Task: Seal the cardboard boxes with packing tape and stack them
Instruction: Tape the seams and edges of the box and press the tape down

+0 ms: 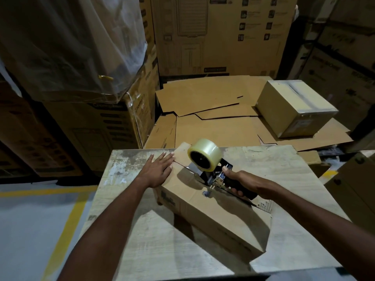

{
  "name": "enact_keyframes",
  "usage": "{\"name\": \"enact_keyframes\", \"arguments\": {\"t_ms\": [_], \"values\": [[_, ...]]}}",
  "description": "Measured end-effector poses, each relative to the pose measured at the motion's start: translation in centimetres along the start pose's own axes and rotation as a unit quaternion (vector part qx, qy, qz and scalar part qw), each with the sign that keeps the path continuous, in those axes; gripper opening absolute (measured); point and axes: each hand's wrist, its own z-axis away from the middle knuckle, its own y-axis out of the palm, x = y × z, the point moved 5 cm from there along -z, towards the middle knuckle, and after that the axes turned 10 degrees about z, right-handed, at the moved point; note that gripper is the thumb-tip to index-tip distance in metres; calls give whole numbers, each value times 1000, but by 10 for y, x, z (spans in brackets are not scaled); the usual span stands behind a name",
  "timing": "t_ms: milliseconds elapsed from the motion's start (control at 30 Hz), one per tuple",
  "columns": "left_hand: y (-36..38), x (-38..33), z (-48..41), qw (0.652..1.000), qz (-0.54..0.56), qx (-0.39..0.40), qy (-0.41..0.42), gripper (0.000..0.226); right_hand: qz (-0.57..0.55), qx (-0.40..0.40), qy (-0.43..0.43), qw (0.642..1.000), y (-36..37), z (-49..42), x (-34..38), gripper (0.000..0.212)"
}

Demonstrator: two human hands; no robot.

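A brown cardboard box (205, 207) lies at an angle on a worn wooden table (125, 169). My left hand (159, 169) presses flat on the box's top left flap, fingers straight. A tape dispenser (211, 175) carrying a roll of clear packing tape (205, 154) sits on the box's centre seam. My right hand (240, 182) grips its black handle. A taped, sealed box (294, 108) rests on flattened cardboard at the far right.
Flattened cardboard sheets (213, 110) are piled behind the table. Tall printed cartons (219, 33) wall in the back and left, one under plastic wrap (77, 47). Grey floor with yellow lines (60, 236) lies to the left. More cartons (357, 187) stand at the right.
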Motion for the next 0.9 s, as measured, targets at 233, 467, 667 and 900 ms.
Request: {"name": "enact_keyframes", "arguments": {"t_ms": [233,467,667,900], "values": [[1,-19,0,997,-74,-12,6,77,-34,52,2,998,1,7,-1,72],[19,-39,5,1000,-3,-13,9,57,-55,66,-3,996,5,12,2,66],[17,-36,7,1000,14,-18,-3,56,-39,32,-15,999,8,24,-1,65],[14,-42,8,1000,10,-7,-27,68,-34,26,-10,999,-10,51,-48,68]]}}
